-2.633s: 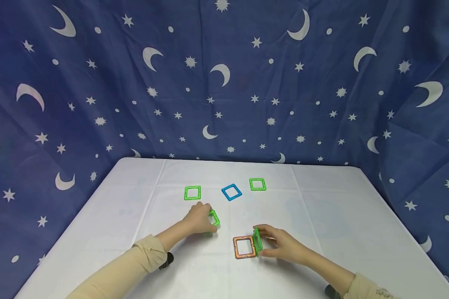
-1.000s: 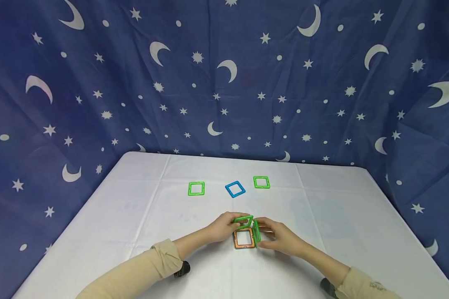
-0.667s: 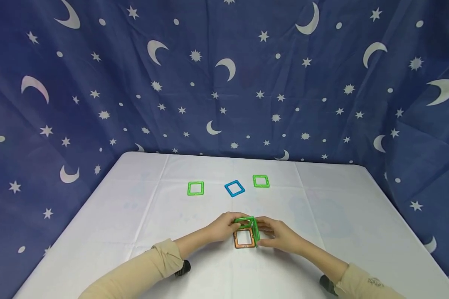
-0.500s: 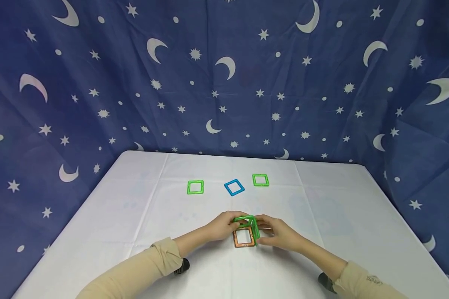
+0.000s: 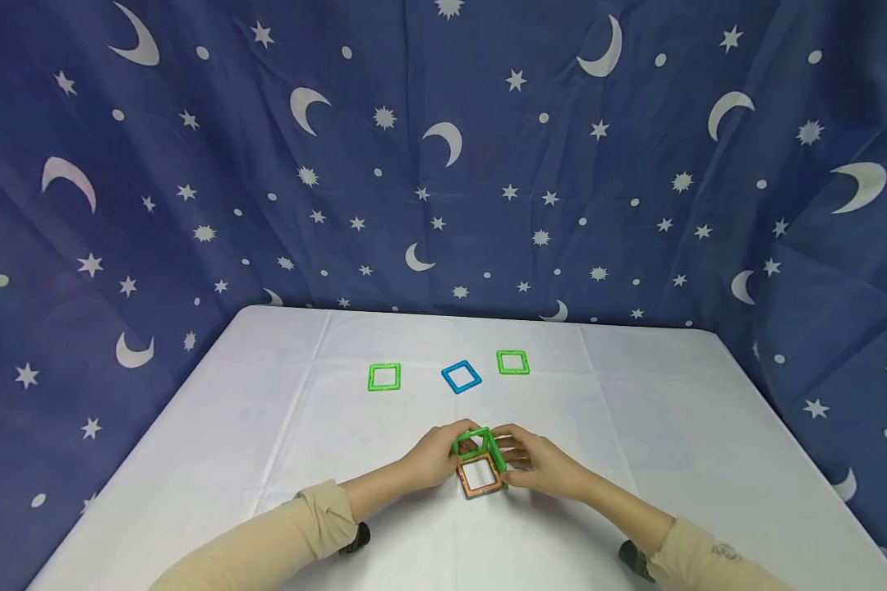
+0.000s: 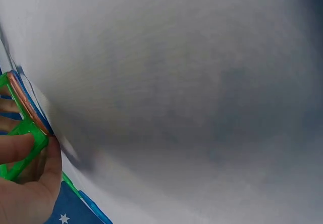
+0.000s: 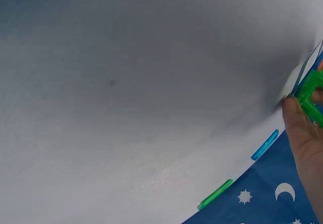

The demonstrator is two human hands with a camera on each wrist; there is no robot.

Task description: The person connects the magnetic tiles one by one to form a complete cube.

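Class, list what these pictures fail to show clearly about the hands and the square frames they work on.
- Head view: whether the two upright green frames join; fingers cover that corner.
- Left wrist view: left hand cut off by the edge.
- Right wrist view: right hand cut off by the edge; blue frame seen only edge-on.
- Orange frame: its far edge is hidden behind green.

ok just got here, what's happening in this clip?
A person is working with square magnetic frame tiles on a white table. An orange tile lies flat; the left hand holds a green tile upright along its far edge, and the right hand holds another green tile upright along its right edge, the two meeting at a corner. Two more green tiles and a blue tile lie untouched farther back.
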